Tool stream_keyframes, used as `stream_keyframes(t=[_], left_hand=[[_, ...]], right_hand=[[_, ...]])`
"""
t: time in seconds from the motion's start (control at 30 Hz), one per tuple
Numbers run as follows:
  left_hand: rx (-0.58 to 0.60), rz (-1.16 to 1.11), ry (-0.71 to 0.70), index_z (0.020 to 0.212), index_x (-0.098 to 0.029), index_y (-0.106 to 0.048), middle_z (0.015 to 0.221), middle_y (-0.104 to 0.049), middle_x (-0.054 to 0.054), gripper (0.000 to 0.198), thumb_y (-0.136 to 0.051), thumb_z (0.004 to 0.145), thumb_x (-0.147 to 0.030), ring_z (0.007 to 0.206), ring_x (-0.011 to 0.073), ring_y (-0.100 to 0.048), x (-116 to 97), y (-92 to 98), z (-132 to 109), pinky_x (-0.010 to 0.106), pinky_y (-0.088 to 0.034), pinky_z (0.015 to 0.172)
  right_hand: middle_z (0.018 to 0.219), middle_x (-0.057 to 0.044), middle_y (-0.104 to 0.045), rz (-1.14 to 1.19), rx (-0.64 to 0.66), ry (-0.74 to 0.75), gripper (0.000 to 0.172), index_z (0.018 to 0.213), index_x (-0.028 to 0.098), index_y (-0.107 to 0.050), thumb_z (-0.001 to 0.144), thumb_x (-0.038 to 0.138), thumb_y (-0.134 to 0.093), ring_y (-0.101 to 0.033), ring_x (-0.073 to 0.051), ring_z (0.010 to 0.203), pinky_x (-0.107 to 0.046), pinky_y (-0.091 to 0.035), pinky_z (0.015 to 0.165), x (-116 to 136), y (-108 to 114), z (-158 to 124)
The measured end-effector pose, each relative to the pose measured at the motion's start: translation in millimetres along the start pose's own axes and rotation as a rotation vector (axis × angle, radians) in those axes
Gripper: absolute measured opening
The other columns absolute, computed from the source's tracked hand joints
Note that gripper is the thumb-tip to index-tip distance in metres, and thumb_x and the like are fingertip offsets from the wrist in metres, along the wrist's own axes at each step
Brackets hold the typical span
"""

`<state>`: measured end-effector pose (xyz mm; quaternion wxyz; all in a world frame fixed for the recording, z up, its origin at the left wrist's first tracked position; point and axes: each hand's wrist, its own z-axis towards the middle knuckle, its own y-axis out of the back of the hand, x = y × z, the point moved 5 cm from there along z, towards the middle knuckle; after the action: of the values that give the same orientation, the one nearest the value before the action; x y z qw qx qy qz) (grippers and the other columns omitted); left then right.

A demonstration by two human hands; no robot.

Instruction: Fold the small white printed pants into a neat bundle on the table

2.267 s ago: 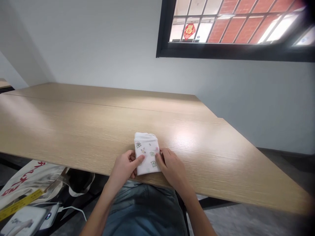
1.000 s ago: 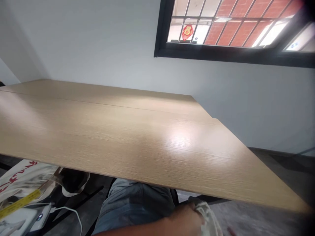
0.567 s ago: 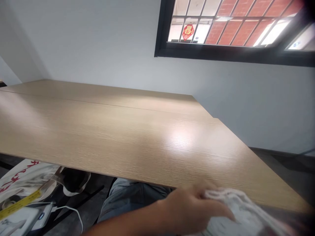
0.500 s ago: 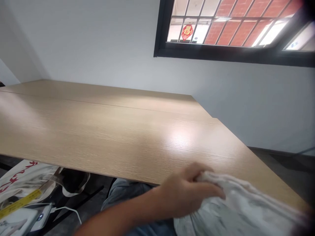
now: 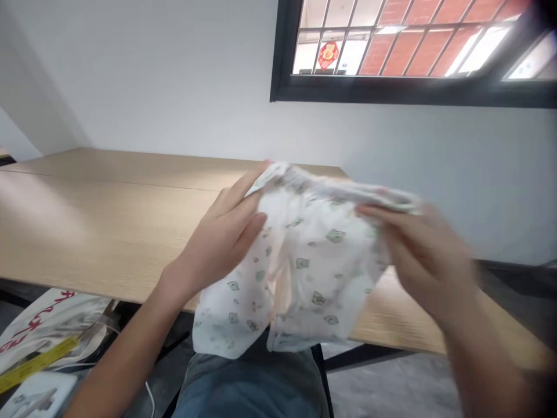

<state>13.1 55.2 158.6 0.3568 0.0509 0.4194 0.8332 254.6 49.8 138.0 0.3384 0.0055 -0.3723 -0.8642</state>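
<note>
White shorts (image 5: pixel 322 255) with a small green print hang spread above the near edge of the wooden table (image 5: pixel 122 226), waistband up and the two legs down. My left hand (image 5: pixel 220 235) grips one end of the gathered waistband, its thumb in front and the fingertips partly behind the cloth. At the other end, my right hand (image 5: pixel 420 255) is closed on the waistband, blurred by motion. The lower leg hems dangle over my lap.
A barred window (image 5: pixel 391 46) with a dark frame is in the wall behind the table. Below the table's left side lie a white bag (image 5: pixel 39 313) with red writing, a yellow strip (image 5: pixel 39 363), a white device (image 5: pixel 41 395) and a cable.
The shorts have come up from the lower right to the middle, now spread open. My left hand has moved up and left; my right hand has come into view holding the waistband.
</note>
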Motion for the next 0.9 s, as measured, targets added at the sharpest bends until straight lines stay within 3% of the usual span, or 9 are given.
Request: stream_keyframes(t=[0.07, 0.17, 0.27, 0.37, 0.43, 0.7, 0.83, 0.9], left_hand=[[0.169, 0.003, 0.167, 0.106, -0.023, -0.049, 0.140, -0.010, -0.009, 0.030, -0.028, 0.089, -0.035, 0.130, 0.0159, -0.019, 40, -26.8, -13, 0.035, -0.032, 0.112], [0.407, 0.005, 0.274, 0.129, -0.025, -0.028, 0.141, -0.005, -0.003, 0.046, -0.030, 0.088, -0.044, 0.131, 0.0169, -0.015, 89, -69.9, -34, 0.038, -0.028, 0.113], [0.551, 0.021, 0.293, 0.129, -0.024, -0.030, 0.141, -0.011, 0.001, 0.054, -0.033, 0.084, -0.054, 0.127, 0.0233, -0.022, 122, -107.3, -49, 0.045, -0.030, 0.110], [0.599, 0.060, 0.323, 0.125, -0.024, -0.037, 0.139, -0.018, 0.002, 0.057, -0.027, 0.083, -0.060, 0.124, 0.0276, -0.025, 143, -132.1, -53, 0.054, -0.028, 0.107], [0.597, 0.080, 0.331, 0.126, -0.024, -0.036, 0.137, -0.021, 0.004, 0.055, -0.026, 0.083, -0.058, 0.124, 0.0267, -0.024, 151, -142.0, -48, 0.056, -0.025, 0.108], [0.569, 0.129, 0.364, 0.125, -0.018, -0.035, 0.129, -0.029, 0.010, 0.055, -0.045, 0.083, -0.051, 0.122, 0.0252, -0.028, 179, -169.0, 2, 0.053, -0.027, 0.109], [0.551, 0.142, 0.384, 0.125, -0.018, -0.036, 0.129, -0.029, 0.010, 0.055, -0.047, 0.082, -0.051, 0.122, 0.0257, -0.028, 185, -174.0, 18, 0.053, -0.028, 0.109], [0.537, 0.138, 0.373, 0.127, -0.020, -0.034, 0.133, -0.022, 0.009, 0.055, -0.045, 0.082, -0.051, 0.125, 0.0272, -0.022, 184, -170.1, 20, 0.056, -0.024, 0.110]], right_hand=[[0.107, -0.005, -0.052, 0.077, 0.125, 0.007, 0.036, 0.117, 0.025, -0.052, 0.088, 0.016, -0.033, -0.052, -0.016, 0.093, -0.029, -0.046, 0.072, -5, -37, 14], [0.121, -0.008, -0.042, 0.162, 0.557, -0.170, 0.046, 0.134, 0.025, -0.035, 0.087, 0.027, -0.035, -0.054, -0.015, 0.082, -0.029, -0.047, 0.067, -32, -110, 15], [0.124, -0.010, -0.041, 0.079, 0.819, -0.218, 0.057, 0.137, 0.023, -0.029, 0.086, 0.046, -0.036, -0.046, -0.024, 0.106, -0.039, -0.040, 0.088, -54, -158, 4], [0.128, -0.008, -0.040, -0.024, 0.846, -0.210, 0.056, 0.136, 0.023, -0.032, 0.088, 0.051, -0.026, -0.027, -0.025, 0.124, -0.045, -0.020, 0.103, -71, -180, 1], [0.130, -0.006, -0.038, -0.061, 0.827, -0.214, 0.054, 0.136, 0.024, -0.031, 0.089, 0.050, -0.024, -0.024, -0.024, 0.126, -0.044, -0.016, 0.104, -81, -189, 4], [0.137, -0.008, -0.030, -0.239, 0.772, -0.280, 0.055, 0.138, 0.023, -0.029, 0.089, 0.047, -0.020, -0.021, -0.031, 0.126, -0.051, -0.015, 0.101, -115, -218, 35], [0.134, -0.013, -0.033, -0.290, 0.753, -0.322, 0.050, 0.133, 0.024, -0.037, 0.090, 0.044, -0.022, -0.025, -0.036, 0.123, -0.058, -0.020, 0.094, -123, -218, 48], [0.138, -0.016, -0.026, -0.291, 0.727, -0.321, 0.048, 0.129, 0.024, -0.044, 0.090, 0.044, -0.025, -0.021, -0.039, 0.125, -0.061, -0.019, 0.092, -122, -212, 53]])
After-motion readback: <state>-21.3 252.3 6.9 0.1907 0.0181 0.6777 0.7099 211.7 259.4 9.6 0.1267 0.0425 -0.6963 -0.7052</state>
